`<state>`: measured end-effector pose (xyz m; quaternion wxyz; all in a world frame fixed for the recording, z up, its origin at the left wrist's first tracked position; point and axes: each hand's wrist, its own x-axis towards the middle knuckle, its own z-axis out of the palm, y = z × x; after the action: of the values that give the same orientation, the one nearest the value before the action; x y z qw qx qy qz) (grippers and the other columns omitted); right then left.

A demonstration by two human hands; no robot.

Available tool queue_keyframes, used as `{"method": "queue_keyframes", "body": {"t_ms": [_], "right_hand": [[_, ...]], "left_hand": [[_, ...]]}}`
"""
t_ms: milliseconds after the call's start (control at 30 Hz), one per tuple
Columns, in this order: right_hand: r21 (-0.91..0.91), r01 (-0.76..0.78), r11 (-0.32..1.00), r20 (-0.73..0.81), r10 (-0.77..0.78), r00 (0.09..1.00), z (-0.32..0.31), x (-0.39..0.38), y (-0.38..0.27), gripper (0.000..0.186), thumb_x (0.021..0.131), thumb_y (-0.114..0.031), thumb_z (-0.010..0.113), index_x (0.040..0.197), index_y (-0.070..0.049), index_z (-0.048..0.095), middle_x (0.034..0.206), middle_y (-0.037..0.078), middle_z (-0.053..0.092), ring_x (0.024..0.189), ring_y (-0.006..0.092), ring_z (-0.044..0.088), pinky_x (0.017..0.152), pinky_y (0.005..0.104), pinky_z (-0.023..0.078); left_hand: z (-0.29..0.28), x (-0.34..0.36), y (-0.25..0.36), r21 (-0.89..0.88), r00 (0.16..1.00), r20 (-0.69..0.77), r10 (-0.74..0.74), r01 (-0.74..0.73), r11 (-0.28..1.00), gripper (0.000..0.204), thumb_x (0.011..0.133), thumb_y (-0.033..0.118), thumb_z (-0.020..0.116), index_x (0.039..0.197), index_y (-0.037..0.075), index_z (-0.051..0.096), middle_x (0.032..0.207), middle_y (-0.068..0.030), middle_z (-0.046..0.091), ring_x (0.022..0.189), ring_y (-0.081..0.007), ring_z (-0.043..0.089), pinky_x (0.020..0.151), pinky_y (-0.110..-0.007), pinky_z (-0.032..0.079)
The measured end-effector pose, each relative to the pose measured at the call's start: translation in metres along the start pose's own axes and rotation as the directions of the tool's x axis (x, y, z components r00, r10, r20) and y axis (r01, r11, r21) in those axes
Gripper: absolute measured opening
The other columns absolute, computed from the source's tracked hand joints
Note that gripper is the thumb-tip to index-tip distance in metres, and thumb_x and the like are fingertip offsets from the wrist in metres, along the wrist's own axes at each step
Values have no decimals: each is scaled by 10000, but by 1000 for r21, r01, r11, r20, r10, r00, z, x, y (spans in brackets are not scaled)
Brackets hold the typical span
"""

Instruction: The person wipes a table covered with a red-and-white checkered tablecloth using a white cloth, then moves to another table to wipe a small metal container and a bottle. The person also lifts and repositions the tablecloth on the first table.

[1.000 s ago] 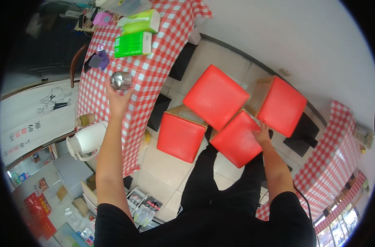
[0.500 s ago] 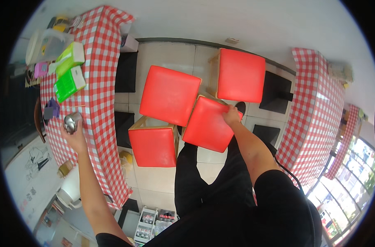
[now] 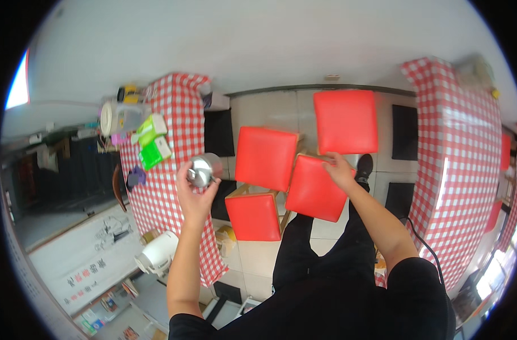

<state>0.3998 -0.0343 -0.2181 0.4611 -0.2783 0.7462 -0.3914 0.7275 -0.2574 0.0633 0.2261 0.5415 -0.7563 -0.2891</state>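
Observation:
My left hand (image 3: 193, 198) has its fingers wrapped round a shiny round metal container (image 3: 204, 170) with a lid-like top. It is held up at the right-hand edge of the checked table. My right hand (image 3: 340, 171) is over the far edge of the nearest red-topped stool (image 3: 317, 190), fingers stretched out and nothing in them; whether it touches the seat I cannot tell. More red stools stand close by: one to the left (image 3: 265, 158), one at near left (image 3: 254, 217) and one at far right (image 3: 346, 122).
A table with a red-and-white checked cloth (image 3: 184, 124) runs along the left, bearing green packets (image 3: 154, 153), a plastic tub (image 3: 122, 118) and a white kettle-like appliance (image 3: 158, 251). Another checked table (image 3: 462, 153) stands at right. A black cable (image 3: 425, 246) hangs near my right arm.
My left hand has brought the metal container from over the left table rightward to its edge. My right hand has moved from the stool's right corner toward its far edge, and the view has shifted.

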Motion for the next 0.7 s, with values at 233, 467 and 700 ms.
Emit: {"method": "queue_keyframes", "body": {"t_ms": [233,467,700], "right_hand": [[728,-97,678,202,-77,976,-159,-58,-162,605,1054,-430,648,1500,-47,507,1435,168,623,1232,252,651,1079,407,512],[872,135,470,-38,-210,977,-353,-102,-178,740,1021,-554,646,1553,-82,442,1438,121,555,1258,234,587,1061,407,485],[940,124,318,-158,82,984,-502,-133,-120,394,1037,-480,649,1203,-123,621,1133,12,648,1083,107,612,902,301,511]], "left_hand": [[136,9,213,-82,841,276,465,-462,883,813,697,88,925,1404,82,522,1468,-220,550,1293,-360,597,978,-395,549],[292,-3,419,-326,437,460,773,-727,605,865,656,52,941,1409,102,517,1504,-226,537,1252,-370,649,899,-400,599],[412,-42,555,-498,40,530,847,-794,349,796,671,58,936,1370,105,560,1474,-221,559,1254,-398,650,938,-428,602]]}}
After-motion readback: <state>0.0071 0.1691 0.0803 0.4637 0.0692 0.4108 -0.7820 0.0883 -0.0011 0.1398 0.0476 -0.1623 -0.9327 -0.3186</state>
